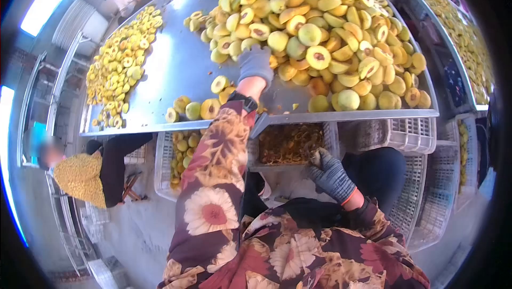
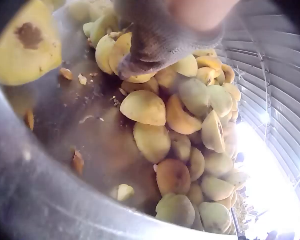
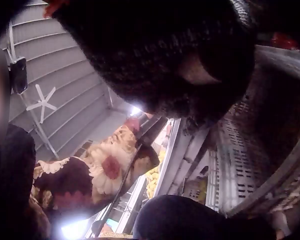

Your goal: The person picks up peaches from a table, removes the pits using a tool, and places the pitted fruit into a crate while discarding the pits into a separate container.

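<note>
A large heap of yellow peach halves lies on a metal table. My left hand, in a grey glove, reaches into the heap's near edge. In the left wrist view its gloved thumb bends down against peach halves; the other fingers are mostly hidden. My right hand, in a striped knit glove, is below the table edge with bent fingers, beside a crate of brown scraps. I cannot tell whether its fingertips hold anything. The right wrist view shows the right hand dark and close.
Another spread of peach halves covers the table's left side. A few halves sit by the front rim. Below are a crate of fruit and white plastic crates. A grey bar juts from the edge. People sit at left.
</note>
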The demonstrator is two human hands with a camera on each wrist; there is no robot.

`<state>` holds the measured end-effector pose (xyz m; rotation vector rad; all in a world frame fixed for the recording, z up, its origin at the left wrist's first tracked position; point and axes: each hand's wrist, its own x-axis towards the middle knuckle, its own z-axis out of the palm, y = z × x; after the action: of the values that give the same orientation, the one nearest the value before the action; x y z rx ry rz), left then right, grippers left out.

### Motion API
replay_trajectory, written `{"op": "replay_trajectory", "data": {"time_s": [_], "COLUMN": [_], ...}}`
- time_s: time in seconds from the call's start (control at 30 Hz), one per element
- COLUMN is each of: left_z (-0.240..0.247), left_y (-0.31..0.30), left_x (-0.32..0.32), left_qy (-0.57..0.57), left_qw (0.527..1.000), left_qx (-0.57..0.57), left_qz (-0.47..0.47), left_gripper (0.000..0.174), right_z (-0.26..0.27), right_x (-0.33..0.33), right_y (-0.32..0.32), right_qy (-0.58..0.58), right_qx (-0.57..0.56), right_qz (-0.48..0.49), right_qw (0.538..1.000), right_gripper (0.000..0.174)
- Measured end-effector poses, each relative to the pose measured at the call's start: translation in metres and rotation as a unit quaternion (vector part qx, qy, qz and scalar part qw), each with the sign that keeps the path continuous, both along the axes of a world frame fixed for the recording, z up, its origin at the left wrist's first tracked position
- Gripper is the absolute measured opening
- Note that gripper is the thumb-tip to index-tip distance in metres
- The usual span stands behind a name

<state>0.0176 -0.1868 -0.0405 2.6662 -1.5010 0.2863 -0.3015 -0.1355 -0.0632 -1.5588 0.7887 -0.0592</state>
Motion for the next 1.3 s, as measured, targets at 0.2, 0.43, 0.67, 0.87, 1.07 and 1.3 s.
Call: {"op": "replay_trajectory", "data": {"time_s": [0.2, 0.43, 0.67, 0.87, 1.07, 1.3], "left_z": [0.021, 0.016, 0.029, 0.014, -0.005, -0.013], "left_y": [0.042, 0.127, 0.167, 0.181, 0.180, 0.171], "left_x": [-0.060, -0.138, -0.152, -0.142, -0.142, -0.151], "left_qy": [0.225, 0.830, 0.836, 0.504, 0.463, 0.713], "left_qw": [0.951, 0.487, 0.315, 0.760, 0.806, 0.553], "left_qx": [-0.207, -0.271, -0.450, -0.389, -0.329, -0.430], "left_qz": [-0.037, -0.022, 0.010, -0.127, -0.165, -0.043], "left_gripper": [0.040, 0.040, 0.024, 0.038, 0.035, 0.041], "right_z": [0.011, -0.001, 0.023, 0.044, 0.042, 0.034], "right_x": [0.006, 0.023, 0.040, 0.047, 0.060, 0.060], "right_y": [-0.015, -0.016, 0.021, 0.037, 0.036, 0.036], "right_qy": [-0.169, -0.084, 0.026, 0.030, 0.056, 0.078], "right_qx": [-0.137, -0.273, -0.355, -0.325, -0.310, -0.306], "right_qz": [-0.086, -0.025, 0.053, 0.072, 0.106, 0.126], "right_qw": [0.972, 0.958, 0.933, 0.942, 0.943, 0.940], "right_gripper": [0.024, 0.043, 0.038, 0.034, 0.038, 0.041]}}
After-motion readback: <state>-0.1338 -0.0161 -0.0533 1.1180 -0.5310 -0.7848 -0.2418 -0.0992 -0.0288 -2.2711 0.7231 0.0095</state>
